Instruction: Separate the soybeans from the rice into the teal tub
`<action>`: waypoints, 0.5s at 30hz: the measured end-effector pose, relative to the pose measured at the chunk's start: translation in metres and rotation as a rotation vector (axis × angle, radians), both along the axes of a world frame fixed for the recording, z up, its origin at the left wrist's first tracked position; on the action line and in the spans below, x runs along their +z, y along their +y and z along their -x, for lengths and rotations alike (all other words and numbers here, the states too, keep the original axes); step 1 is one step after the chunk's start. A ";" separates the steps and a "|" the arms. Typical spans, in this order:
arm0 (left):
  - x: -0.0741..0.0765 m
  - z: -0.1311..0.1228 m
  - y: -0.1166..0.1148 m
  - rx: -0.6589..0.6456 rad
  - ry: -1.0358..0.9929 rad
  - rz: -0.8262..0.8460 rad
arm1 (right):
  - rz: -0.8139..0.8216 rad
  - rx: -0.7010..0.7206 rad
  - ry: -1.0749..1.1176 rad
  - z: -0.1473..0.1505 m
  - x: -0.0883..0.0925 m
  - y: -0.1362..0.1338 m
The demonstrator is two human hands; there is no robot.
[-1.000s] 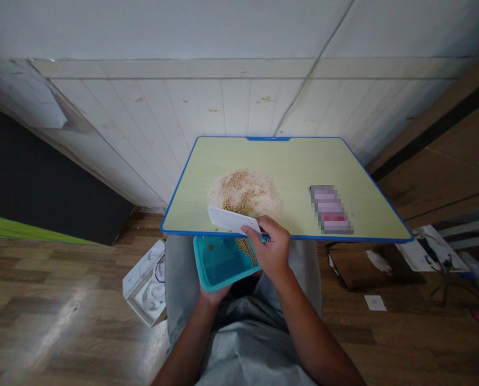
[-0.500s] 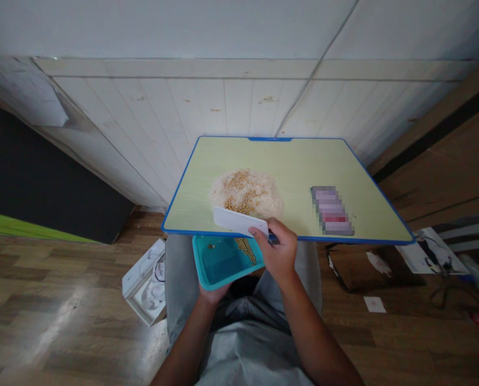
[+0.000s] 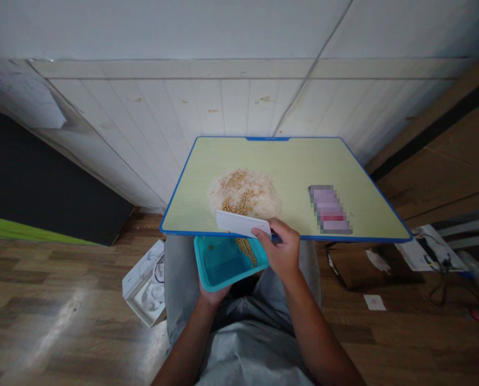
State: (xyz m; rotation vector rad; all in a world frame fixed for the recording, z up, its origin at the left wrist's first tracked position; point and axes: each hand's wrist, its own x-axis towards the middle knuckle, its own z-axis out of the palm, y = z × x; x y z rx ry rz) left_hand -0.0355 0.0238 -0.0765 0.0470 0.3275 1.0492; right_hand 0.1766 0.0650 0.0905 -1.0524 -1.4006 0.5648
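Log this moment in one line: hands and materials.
left hand: under teal tub with golden beads inside | right hand: grips white card | mixed pile: on table, beyond card

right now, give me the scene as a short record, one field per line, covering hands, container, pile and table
right hand: grips a white card by its right end
left hand: under the teal container, fingers hidden
container contents: yellow beans, mostly toward the right
pile: pale grains mixed with yellow beans, just beyond the card
table: yellow-green top, blue rim
also on table: pixelated flat item, right of the pile
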 end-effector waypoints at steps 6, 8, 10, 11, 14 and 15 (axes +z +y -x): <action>0.006 0.000 -0.004 -0.025 0.011 -0.041 | -0.002 -0.046 0.032 -0.009 -0.001 -0.004; 0.005 0.000 -0.006 -0.031 0.014 -0.057 | 0.011 -0.114 0.038 -0.015 -0.003 -0.005; 0.004 0.001 -0.007 -0.037 0.016 -0.070 | 0.025 -0.168 0.042 -0.023 -0.005 -0.005; 0.003 0.001 -0.008 -0.038 0.017 -0.075 | 0.032 -0.187 0.045 -0.027 -0.007 -0.005; 0.001 0.000 -0.007 -0.044 0.020 -0.080 | 0.044 -0.211 0.055 -0.037 -0.010 -0.006; 0.002 0.000 -0.007 -0.047 0.021 -0.080 | 0.046 -0.205 0.054 -0.039 -0.010 -0.006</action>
